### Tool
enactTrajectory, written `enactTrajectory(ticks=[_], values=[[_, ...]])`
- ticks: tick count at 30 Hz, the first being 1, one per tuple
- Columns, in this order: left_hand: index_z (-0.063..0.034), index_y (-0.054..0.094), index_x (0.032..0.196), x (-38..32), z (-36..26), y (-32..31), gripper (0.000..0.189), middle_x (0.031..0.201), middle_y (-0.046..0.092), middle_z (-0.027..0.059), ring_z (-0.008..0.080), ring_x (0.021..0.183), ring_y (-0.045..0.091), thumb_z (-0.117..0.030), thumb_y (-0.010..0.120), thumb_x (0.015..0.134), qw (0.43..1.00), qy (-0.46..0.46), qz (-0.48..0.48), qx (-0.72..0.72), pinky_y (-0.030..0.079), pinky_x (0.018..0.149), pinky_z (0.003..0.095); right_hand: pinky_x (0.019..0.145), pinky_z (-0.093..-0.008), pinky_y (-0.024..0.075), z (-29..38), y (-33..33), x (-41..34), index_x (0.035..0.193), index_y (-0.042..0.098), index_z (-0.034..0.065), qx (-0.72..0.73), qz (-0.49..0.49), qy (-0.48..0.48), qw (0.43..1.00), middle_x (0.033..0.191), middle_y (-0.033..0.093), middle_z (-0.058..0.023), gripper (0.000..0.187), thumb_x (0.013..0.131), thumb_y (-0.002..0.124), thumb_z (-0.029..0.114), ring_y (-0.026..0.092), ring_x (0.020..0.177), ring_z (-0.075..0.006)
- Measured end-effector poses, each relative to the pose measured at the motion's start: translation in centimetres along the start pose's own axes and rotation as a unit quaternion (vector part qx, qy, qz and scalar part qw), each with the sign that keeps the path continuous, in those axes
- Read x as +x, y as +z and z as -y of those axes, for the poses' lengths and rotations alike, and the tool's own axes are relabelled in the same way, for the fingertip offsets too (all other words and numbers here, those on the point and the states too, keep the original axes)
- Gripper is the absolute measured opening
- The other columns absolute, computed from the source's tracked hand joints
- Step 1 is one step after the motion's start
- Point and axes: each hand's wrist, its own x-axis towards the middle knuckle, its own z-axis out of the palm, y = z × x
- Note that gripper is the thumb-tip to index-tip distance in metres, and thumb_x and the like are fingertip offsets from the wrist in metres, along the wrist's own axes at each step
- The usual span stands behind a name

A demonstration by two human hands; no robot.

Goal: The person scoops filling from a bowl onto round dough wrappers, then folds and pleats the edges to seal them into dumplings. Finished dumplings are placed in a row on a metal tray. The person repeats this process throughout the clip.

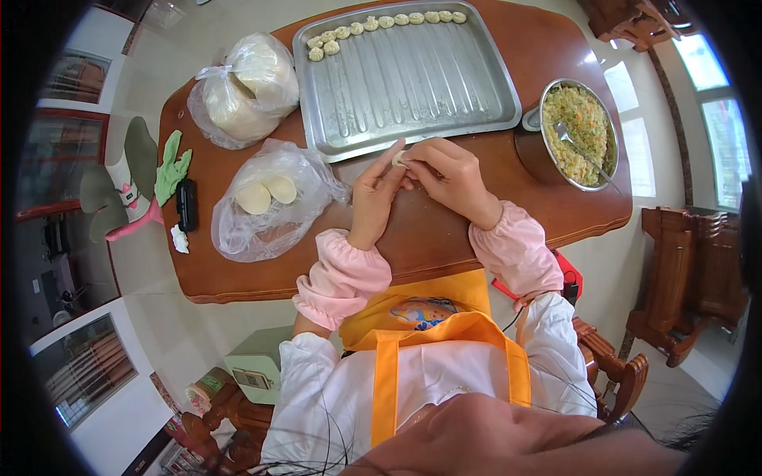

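Note:
A small pale piece of dough point(399, 159), mostly covered by fingers, is held between my two hands just below the near edge of the metal tray point(411, 83). My left hand point(376, 193) cradles it with thumb and fingers, and my right hand point(449, 172) pinches its top. Pleated dumplings point(386, 22) line the tray's far edge, with several more at its far left corner. Left of my hands, round dough wrappers point(253, 198) lie in an opened clear plastic bag point(238, 238). On the right stands a metal pot point(539, 152) of chopped filling point(574, 125) with a spoon point(577, 149) in it.
A tied plastic bag of pale dough point(247, 89) sits at the table's far left. A black case point(187, 205), a green cloth point(172, 163) and a crumpled white tissue point(179, 239) lie along the left edge. Carved wooden chairs point(673, 285) stand around the wooden table point(238, 282).

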Motion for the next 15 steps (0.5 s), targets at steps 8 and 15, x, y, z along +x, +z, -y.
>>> enactTrajectory(ticks=[8, 15], values=[[-0.0042, 0.046, 0.14, -0.04, -0.36, 0.13, 0.04, 0.104, 0.062, 0.0025, 0.0074, 0.084, 0.057, -0.013, 0.048, 0.102, 0.997, -0.026, 0.023, -0.075, 0.048, 0.076, 0.0202, 0.061, -0.0311, 0.0522, -0.77, 0.11, -0.33, 0.09, 0.067, -0.0001, -0.015, -0.012, -0.045, 0.999, 0.085, 0.064, -0.0112, 0.015, 0.076, 0.069, -0.006, 0.064, 0.072, -0.0244], [-0.0009, 0.044, 0.14, -0.07, -0.15, -0.28, 0.043, 0.107, 0.061, 0.0028, 0.0084, 0.086, 0.056, -0.022, 0.047, 0.103, 0.993, -0.037, 0.038, -0.105, 0.047, 0.078, 0.0214, 0.062, -0.0318, 0.0528, -1.0, 0.08, -0.25, 0.089, 0.066, -0.0001, -0.026, -0.006, -0.077, 0.997, 0.086, 0.064, -0.0107, 0.02, 0.071, 0.069, -0.008, 0.064, 0.074, -0.0252]])
